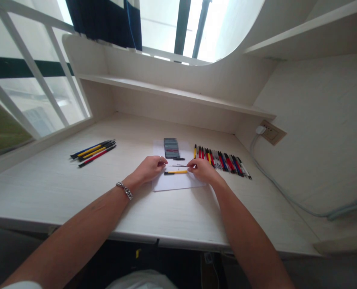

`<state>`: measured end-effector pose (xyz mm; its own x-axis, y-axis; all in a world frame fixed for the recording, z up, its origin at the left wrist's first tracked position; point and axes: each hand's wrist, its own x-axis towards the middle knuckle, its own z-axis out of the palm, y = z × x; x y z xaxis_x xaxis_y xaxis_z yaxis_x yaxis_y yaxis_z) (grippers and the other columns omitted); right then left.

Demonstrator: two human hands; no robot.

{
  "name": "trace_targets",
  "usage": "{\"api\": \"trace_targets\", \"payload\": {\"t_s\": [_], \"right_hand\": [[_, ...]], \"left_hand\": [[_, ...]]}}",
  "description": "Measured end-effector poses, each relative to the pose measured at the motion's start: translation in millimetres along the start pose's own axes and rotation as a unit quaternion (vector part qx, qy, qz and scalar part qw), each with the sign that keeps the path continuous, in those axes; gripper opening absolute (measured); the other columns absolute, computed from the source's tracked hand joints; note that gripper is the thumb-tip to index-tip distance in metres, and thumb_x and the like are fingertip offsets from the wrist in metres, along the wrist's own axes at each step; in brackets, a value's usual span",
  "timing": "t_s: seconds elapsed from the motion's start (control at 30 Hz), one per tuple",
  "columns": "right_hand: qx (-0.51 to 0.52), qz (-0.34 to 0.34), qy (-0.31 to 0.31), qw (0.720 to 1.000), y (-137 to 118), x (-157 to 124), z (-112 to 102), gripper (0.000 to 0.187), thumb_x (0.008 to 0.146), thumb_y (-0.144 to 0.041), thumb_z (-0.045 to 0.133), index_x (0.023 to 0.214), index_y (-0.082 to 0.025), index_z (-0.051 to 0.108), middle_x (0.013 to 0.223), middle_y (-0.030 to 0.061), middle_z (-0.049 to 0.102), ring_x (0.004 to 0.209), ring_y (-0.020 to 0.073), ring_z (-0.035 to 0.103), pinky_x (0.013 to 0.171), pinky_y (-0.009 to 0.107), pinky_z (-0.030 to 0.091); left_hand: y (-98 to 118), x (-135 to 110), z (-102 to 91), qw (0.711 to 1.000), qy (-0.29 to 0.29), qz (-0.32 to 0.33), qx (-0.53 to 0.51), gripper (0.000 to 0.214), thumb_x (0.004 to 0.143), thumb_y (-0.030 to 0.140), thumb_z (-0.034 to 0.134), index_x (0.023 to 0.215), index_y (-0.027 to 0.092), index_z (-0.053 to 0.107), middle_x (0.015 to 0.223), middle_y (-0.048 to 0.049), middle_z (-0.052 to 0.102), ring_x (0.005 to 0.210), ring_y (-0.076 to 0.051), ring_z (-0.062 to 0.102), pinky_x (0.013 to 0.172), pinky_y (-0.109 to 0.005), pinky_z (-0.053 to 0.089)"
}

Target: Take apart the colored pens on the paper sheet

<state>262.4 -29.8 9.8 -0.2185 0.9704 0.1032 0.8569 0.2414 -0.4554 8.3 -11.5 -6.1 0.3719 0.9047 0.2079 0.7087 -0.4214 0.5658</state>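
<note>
A yellow pen (176, 172) with a black tip lies across a white sheet of paper (178, 182) on the desk. My right hand (203, 170) pinches its right end with closed fingers. My left hand (150, 168), a silver bracelet on its wrist, is curled with fingertips at the pen's black left end. A thin dark pen part (178, 165) lies just behind the pen, between both hands. A small black piece (179, 159) rests further back on the paper.
A row of several red, blue, yellow and black pens (223, 161) lies to the right of the paper. A smaller bunch of pens (93, 152) lies at the left. A blurred dark card (171, 147) sits behind the paper. A wall socket (271, 132) with a cable is at the right.
</note>
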Motion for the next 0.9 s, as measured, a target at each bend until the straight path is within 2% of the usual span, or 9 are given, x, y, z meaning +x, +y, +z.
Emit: {"api": "trace_targets", "payload": {"t_s": [0.13,0.27,0.37,0.47,0.6,0.73,0.9], "right_hand": [[-0.013,-0.015,-0.017,1.000,-3.1,-1.5,5.2,0.016,0.081,-0.018,0.073,0.096,-0.023,0.080,0.095,0.0047,0.076,0.085,0.0184,0.066,0.077,0.027,0.046],[-0.023,-0.029,-0.002,0.999,-6.3,-1.1,11.3,0.013,0.082,-0.014,0.070,0.088,-0.021,0.079,0.091,0.0054,0.075,0.083,0.0181,0.065,0.077,0.027,0.046],[0.024,-0.057,0.029,0.998,-12.3,-1.9,12.4,0.015,0.084,-0.010,0.066,0.088,-0.020,0.077,0.090,0.0044,0.075,0.082,0.0166,0.065,0.078,0.027,0.046],[0.099,-0.091,0.064,0.989,-20.5,-3.0,13.0,0.012,0.086,-0.013,0.066,0.091,-0.019,0.075,0.090,0.0033,0.075,0.082,0.0158,0.065,0.078,0.026,0.047],[0.172,-0.089,0.097,0.976,-25.2,-0.7,18.4,0.017,0.087,-0.018,0.068,0.103,-0.021,0.073,0.095,0.0033,0.075,0.083,0.0156,0.067,0.079,0.027,0.049],[0.066,-0.030,0.093,0.993,-24.2,3.7,27.5,0.011,0.088,-0.020,0.065,0.093,-0.020,0.075,0.094,0.0055,0.075,0.085,0.0180,0.065,0.079,0.028,0.046],[-0.048,0.039,0.059,0.996,-31.9,5.6,36.3,0.019,0.090,-0.035,0.063,0.089,-0.020,0.075,0.098,0.0098,0.073,0.086,0.0211,0.065,0.073,0.029,0.042]], "left_hand": [[0.0,0.6,0.7,1.000,-0.001,0.002,0.004,0.029,0.089,0.024,0.053,0.104,0.019,0.077,0.107,-0.0089,0.077,0.095,-0.022,0.070,0.086,-0.031,0.051],[4.4,-1.0,0.3,0.999,-0.015,0.037,-0.010,0.029,0.092,0.033,0.053,0.098,0.021,0.078,0.099,-0.0068,0.078,0.088,-0.021,0.069,0.080,-0.030,0.051],[8.4,-3.2,1.2,0.997,-0.037,0.059,-0.039,0.035,0.093,0.042,0.052,0.105,0.021,0.077,0.098,-0.0066,0.078,0.083,-0.020,0.068,0.076,-0.029,0.050],[11.4,-4.7,3.6,0.991,-0.056,0.087,-0.086,0.038,0.092,0.042,0.056,0.116,0.019,0.074,0.101,-0.0073,0.077,0.081,-0.019,0.067,0.076,-0.029,0.049],[12.5,-4.6,4.7,0.992,-0.037,0.087,-0.089,0.030,0.091,0.035,0.057,0.105,0.017,0.075,0.087,-0.0063,0.075,0.074,-0.018,0.064,0.070,-0.028,0.047],[11.7,-3.5,1.9,0.993,0.016,0.050,-0.109,0.025,0.091,0.034,0.056,0.100,0.016,0.070,0.081,-0.0053,0.073,0.071,-0.017,0.063,0.067,-0.028,0.046],[12.4,-3.3,0.8,0.991,0.019,0.044,-0.128,0.020,0.088,0.033,0.059,0.097,0.017,0.067,0.084,-0.0054,0.074,0.074,-0.018,0.066,0.069,-0.028,0.048]]}}
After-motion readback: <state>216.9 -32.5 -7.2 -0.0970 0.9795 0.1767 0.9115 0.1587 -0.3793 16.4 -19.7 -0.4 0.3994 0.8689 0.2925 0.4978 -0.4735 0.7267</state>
